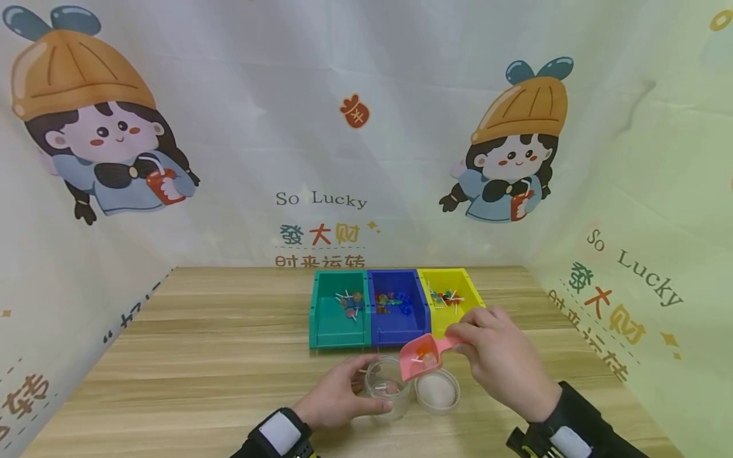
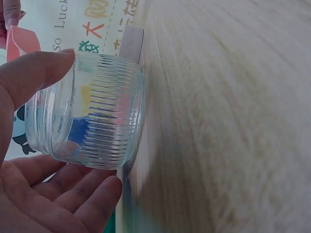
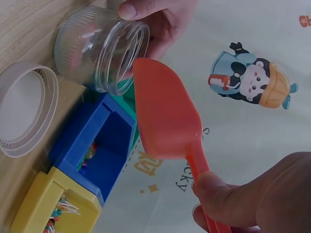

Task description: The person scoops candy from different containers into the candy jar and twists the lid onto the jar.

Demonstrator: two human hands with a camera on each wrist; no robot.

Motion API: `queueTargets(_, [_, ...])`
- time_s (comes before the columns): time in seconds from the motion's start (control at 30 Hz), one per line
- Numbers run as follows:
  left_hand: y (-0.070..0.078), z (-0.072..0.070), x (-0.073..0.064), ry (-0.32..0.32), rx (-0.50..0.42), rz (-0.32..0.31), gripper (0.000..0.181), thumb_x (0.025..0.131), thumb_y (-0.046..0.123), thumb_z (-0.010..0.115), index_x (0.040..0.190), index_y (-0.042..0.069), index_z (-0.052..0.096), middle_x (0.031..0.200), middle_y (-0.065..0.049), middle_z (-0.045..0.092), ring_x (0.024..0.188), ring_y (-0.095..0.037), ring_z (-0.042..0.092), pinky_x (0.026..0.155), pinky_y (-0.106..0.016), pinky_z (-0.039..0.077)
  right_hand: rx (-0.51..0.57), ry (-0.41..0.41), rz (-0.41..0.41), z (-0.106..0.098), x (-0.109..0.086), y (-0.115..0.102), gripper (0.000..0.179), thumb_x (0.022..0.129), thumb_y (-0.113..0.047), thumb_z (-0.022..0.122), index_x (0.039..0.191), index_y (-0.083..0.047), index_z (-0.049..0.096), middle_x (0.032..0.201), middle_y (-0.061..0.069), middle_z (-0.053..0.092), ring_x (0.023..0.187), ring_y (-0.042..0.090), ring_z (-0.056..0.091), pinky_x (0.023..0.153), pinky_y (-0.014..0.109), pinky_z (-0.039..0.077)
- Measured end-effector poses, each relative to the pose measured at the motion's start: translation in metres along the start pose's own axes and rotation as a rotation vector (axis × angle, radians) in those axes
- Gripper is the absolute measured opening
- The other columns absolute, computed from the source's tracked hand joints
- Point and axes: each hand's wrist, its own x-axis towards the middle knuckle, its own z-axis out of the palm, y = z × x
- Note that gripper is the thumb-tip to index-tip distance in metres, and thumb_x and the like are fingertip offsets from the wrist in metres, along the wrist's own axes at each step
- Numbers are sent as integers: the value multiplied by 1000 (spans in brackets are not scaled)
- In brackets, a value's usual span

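Note:
My left hand (image 1: 340, 394) holds a clear ribbed jar (image 2: 104, 114) between thumb and fingers; the jar stands upright on the table with its mouth uncovered. A few small pieces with white sticks lie inside it, seen through the side in the right wrist view. My right hand (image 1: 504, 356) grips the handle of a pink scoop (image 3: 167, 114). The scoop's front edge is at the jar's rim; whether they touch I cannot tell. In its bowl lie an orange piece (image 1: 425, 351) and a white stick. A white round lid (image 1: 437, 390) lies just right of the jar.
Behind the jar stand three joined bins: green (image 1: 338, 331), blue (image 1: 401, 331) and yellow (image 1: 464, 280). Green and yellow hold small colourful pieces with white sticks; blue holds small colourful pieces. A printed cloth (image 1: 412, 159) surrounds the wooden table (image 1: 200, 356).

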Motion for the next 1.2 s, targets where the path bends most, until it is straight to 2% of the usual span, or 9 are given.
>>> queueTargets(0.2, [-1,0,-1,-3,-20,10,81,89,26,94,157,5,55,153,-19,62,138,-42,64,120,-60,50,-16,18,-22,-1,3,-4,19,88,-6,91,104,-16,85,98,-1,70,96,19,54,85,37,58])
queueTargets(0.37, [0,1,0,-2,-23,13,79,89,26,94,155,6,56,148,-16,65,137,-40,65,120,-60,51,-24,37,-42,-1,4,-3,19,87,-7,92,103,-14,85,97,0,70,96,20,55,86,38,58])
queueTargets(0.8, [0,0,1,-16,-11,-9,77,90,28,93,155,7,57,150,-16,64,137,-40,64,119,-60,51,-21,19,-8,1,2,-1,15,88,-10,91,101,-16,84,95,-4,67,95,18,51,83,36,54])
queueTargets(0.97, [-1,0,1,-15,-15,4,76,90,26,93,154,6,58,149,-16,64,137,-40,65,119,-60,52,-9,28,-11,2,1,0,16,88,-9,91,101,-16,84,95,-4,67,94,17,51,83,36,53])
queueTargets(1.2, [-2,0,3,-20,-2,4,79,90,27,93,156,4,55,150,-17,64,137,-38,66,117,-54,55,-7,30,-9,3,0,2,17,88,-9,91,102,-16,84,96,-4,67,95,16,51,84,37,53])
